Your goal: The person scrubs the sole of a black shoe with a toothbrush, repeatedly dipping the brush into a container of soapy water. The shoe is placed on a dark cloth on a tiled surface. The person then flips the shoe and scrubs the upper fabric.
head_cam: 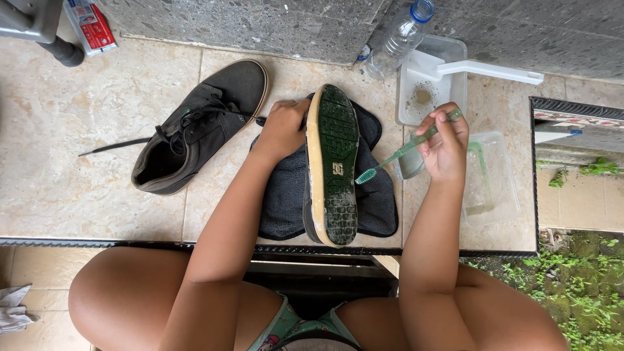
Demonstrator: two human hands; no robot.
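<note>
At frame centre, the left hand [283, 130] grips the upturned shoe [331, 166] on its dark cloth [380, 201] while right-hand fingers [445, 140] pinch the green toothbrush [403, 151]; scrubbing the sole seems underway, calling for bristle contact.

The upper of the tipped shoe [332, 166] couldn't be seen, only the green sole and tan edge were shown. Part of the dark cloth [379, 195] was covered by it. The fingers [294, 106] of the left hand [283, 129] were tucked behind the shoe, so the grip couldn't be made out. The red and white tube [91, 26] and the grey post [36, 26] were cut off by the top edge. The white rag [13, 311] was clipped at the left. Whatever sat in the white tray [426, 97] was too small to tell.
</note>
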